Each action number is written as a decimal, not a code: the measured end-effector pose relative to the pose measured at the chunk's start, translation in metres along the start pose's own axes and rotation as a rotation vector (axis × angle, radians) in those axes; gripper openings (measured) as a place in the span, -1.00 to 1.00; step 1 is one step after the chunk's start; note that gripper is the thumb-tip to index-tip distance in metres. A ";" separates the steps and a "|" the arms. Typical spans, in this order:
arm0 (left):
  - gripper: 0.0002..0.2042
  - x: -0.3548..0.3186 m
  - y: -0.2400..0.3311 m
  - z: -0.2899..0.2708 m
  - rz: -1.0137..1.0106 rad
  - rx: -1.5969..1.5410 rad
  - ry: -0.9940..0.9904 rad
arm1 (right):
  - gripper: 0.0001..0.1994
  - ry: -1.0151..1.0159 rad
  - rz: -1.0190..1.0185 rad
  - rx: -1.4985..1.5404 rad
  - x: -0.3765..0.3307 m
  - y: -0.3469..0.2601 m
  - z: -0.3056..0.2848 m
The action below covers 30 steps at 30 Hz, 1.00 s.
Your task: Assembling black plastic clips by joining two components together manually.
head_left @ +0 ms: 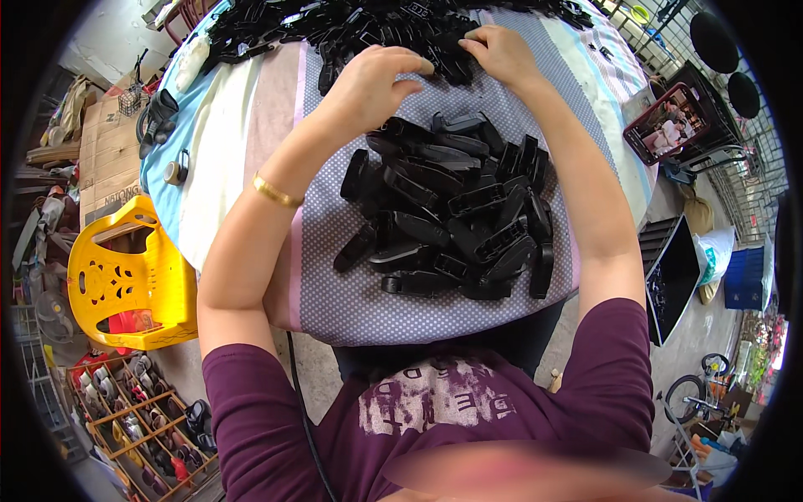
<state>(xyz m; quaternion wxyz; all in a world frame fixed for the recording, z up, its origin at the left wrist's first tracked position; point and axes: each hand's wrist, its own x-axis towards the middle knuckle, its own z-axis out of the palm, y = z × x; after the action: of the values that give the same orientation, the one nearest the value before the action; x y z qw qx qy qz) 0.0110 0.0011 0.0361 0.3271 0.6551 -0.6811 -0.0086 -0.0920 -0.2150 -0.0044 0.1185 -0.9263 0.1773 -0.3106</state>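
Observation:
My left hand (376,82) is at the near edge of a large heap of black plastic parts (368,33) at the far side of the table. Its thumb and forefinger are apart with nothing between them. My right hand (504,57) is at the same heap, further right. Its thumb and forefinger are bent close together against the black parts, and what they hold, if anything, is hidden. Between my forearms lies a second, smaller pile of elongated black plastic pieces (456,209), some with hollow, slotted frames.
Striped and dotted cloth (335,309) covers the round table. A yellow plastic chair (125,280) stands to the left, above a wooden shoe rack (150,427). On the right are a phone (667,123) with a lit screen, a black open box (669,276) and a bicycle (698,397).

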 end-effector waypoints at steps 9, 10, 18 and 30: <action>-0.72 0.042 -0.013 0.037 0.163 0.413 -0.016 | -0.70 0.137 0.041 0.179 -0.016 0.012 -0.020; -0.73 0.044 -0.013 0.039 0.200 0.479 -0.009 | -0.70 0.137 0.043 0.177 -0.016 0.008 -0.023; -0.83 0.051 -0.014 0.042 0.443 0.671 -0.009 | -0.74 0.064 0.100 0.492 -0.018 -0.023 -0.033; -0.75 0.013 -0.005 0.013 -0.479 -1.165 0.372 | -0.77 0.067 0.046 0.886 -0.034 -0.082 -0.032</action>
<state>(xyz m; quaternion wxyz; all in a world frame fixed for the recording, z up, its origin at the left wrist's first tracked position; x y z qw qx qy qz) 0.0100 -0.0162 0.0294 0.7295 0.4950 -0.3324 -0.3352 -0.1163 -0.1302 0.0290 0.5053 -0.7713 0.0515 -0.3835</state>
